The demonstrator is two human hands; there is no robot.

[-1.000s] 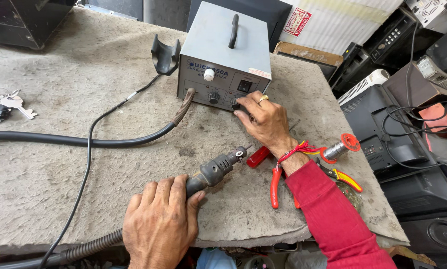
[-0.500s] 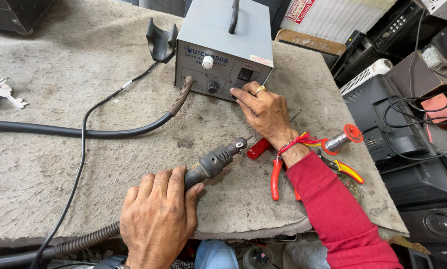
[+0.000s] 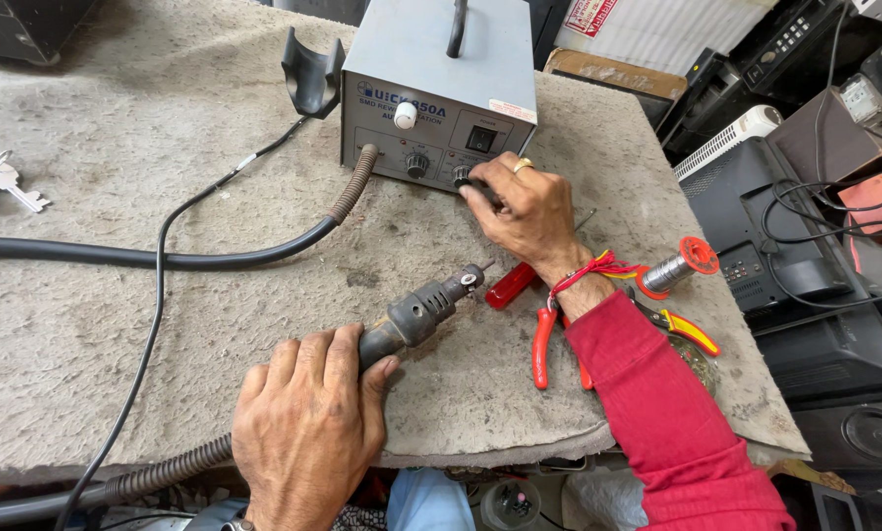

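My right hand pinches the knob just ahead of it on the grey station. My left hand grips the handpiece, its long axis pointing up-right toward my right wrist.

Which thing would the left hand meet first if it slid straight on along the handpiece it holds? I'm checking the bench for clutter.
Probably the red screwdriver handle, lying just past the handpiece nozzle that the left hand holds; beyond it is the right hand. Depth is uncertain.
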